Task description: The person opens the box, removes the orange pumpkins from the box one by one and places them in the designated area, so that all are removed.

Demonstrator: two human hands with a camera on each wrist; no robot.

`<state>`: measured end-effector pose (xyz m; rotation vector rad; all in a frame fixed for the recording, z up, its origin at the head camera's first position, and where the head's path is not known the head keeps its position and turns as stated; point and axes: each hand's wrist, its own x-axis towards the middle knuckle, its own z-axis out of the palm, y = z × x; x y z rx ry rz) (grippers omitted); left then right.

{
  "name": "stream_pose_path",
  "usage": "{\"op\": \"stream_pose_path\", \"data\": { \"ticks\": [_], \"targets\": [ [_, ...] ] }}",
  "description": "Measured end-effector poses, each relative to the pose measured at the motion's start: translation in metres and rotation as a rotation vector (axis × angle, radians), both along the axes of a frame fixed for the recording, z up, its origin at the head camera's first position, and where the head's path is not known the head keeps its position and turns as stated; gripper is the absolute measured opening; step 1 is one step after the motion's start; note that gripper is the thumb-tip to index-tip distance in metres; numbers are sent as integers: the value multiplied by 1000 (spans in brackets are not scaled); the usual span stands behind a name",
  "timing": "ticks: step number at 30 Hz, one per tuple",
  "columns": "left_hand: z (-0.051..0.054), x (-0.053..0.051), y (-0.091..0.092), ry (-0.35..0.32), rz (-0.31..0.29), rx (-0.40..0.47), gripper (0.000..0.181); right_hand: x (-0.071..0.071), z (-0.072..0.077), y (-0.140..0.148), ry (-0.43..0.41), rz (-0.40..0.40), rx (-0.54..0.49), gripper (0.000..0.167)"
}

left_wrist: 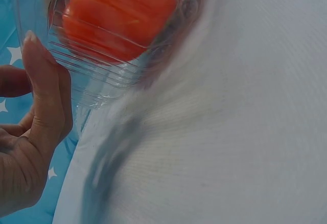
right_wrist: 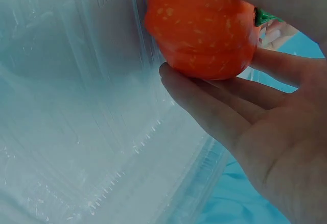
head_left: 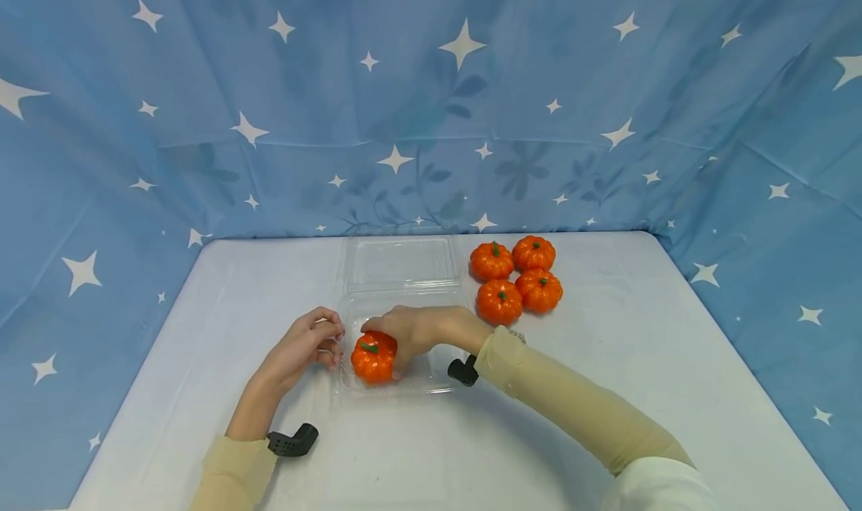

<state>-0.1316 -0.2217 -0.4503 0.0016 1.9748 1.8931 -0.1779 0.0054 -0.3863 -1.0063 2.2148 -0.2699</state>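
Note:
Inside a hinged clear plastic container [head_left: 431,380] lies one shiny orange toy pumpkin [head_left: 373,361] with a green stem. My right hand [head_left: 417,335] grips it from its right side; in the right wrist view the pumpkin [right_wrist: 202,30] sits between the thumb and the outstretched fingers [right_wrist: 214,106]. At the container's left edge is my left hand [head_left: 310,346], fingers loosely bent. A fingertip [left_wrist: 31,40] touches the clear rim in the left wrist view, where the pumpkin [left_wrist: 122,20] shows through the ribbed wall.
Several more pumpkins [head_left: 500,302] cluster right of the container at the back of the white table [head_left: 572,406]. The container's lid [head_left: 404,260] lies folded back. A blue curtain [head_left: 431,122] with white stars hangs behind and along both sides.

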Motion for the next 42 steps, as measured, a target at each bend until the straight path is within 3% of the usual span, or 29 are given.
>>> {"op": "stream_pose_path", "data": {
  "ticks": [20, 28, 35, 42],
  "targets": [
    [0, 2, -1, -16, 5, -26, 16, 6, 14, 29, 42, -36, -79, 82],
    [1, 1, -1, -15, 2, -24, 16, 7, 19, 46, 59, -99, -98, 89],
    [2, 0, -1, -21, 8, -27, 14, 11, 28, 61, 64, -119, -146, 79],
    [0, -1, 0, -9, 3, -15, 14, 14, 36, 79, 85, -122, -195, 82]
  ]
}}
